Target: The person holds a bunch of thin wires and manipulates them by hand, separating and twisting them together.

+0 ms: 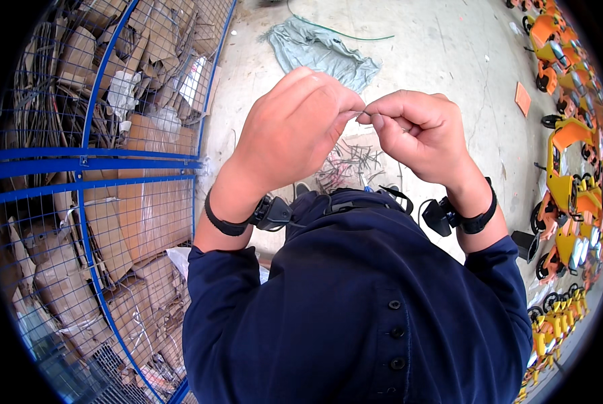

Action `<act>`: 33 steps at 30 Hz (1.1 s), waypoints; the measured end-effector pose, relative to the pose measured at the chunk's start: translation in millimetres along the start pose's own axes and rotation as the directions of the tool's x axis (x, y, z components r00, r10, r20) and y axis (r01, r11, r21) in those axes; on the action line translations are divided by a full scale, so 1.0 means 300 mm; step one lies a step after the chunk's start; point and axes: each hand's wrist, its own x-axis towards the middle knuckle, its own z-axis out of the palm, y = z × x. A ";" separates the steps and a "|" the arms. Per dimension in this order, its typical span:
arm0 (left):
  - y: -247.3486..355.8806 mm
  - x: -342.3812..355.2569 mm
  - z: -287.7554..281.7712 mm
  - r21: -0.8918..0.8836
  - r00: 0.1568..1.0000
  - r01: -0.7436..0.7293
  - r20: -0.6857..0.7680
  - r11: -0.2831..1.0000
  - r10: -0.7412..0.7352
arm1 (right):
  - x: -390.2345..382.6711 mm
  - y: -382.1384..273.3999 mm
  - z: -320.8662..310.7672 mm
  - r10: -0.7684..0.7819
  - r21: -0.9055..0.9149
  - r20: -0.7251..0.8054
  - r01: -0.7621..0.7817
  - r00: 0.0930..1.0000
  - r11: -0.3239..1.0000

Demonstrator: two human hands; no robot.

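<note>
Thumb and forefinger drawn narrow on each side, we hold a thin dark strand [364,112] between our left hand [288,121] and our right hand [419,131], raised close together above a pale concrete floor [443,60]. The strand lies right at the fingertips, in the slim gap where the two hands nearly meet: just right of the left hand's pinch and just left of the right hand's. Only a short length shows; we cannot tell how much is hidden by the fingers. The back of our left hand faces up, while the right hand's other fingers curl toward its palm.

Below the hands, near our feet, we see a loose scatter of thin dark strips [355,161] on the floor. Beyond the hands lie a crumpled gray-green cloth [322,57] and, by its far edge, a curved green cord [362,38]. We wear a navy shirt [355,303], with a black device [272,213] strapped at the left wrist and another black unit [440,217] at the right. To our left, a blue mesh cage [86,161] holds flattened cardboard [79,60]; to our right, well apart from the hands, stand rows of orange and yellow wheeled items [565,165].
</note>
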 end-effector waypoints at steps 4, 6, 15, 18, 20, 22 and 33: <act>0.000 -0.002 0.002 -0.007 1.000 0.003 0.003 1.000 -0.003 | -0.011 0.019 0.009 0.078 0.108 -0.002 -0.077 0.997 0.991; 0.000 -0.001 0.002 -0.009 1.000 0.011 0.018 1.000 -0.011 | -0.018 0.033 0.015 0.108 0.175 0.006 -0.107 0.994 0.979; -0.007 0.000 -0.007 0.022 1.000 -0.011 -0.011 1.000 0.011 | -0.007 -0.008 -0.017 0.273 0.373 0.225 -0.341 0.935 0.863; -0.008 0.009 -0.015 0.029 1.000 -0.013 -0.012 0.999 0.014 | -0.001 -0.004 -0.019 0.137 0.244 0.188 -0.182 0.973 0.953; -0.016 0.008 -0.023 0.029 0.999 -0.010 0.033 1.000 0.009 | 0.007 0.028 -0.010 -0.098 0.002 0.136 0.099 0.986 0.995; -0.019 0.008 -0.031 0.035 0.998 0.000 0.065 0.999 -0.002 | 0.012 0.029 -0.001 -0.117 -0.074 0.086 0.124 0.989 0.990; -0.032 0.015 -0.043 0.066 0.988 -0.046 0.152 0.997 0.036 | 0.014 0.023 -0.006 -0.085 -0.121 0.094 0.096 0.992 0.988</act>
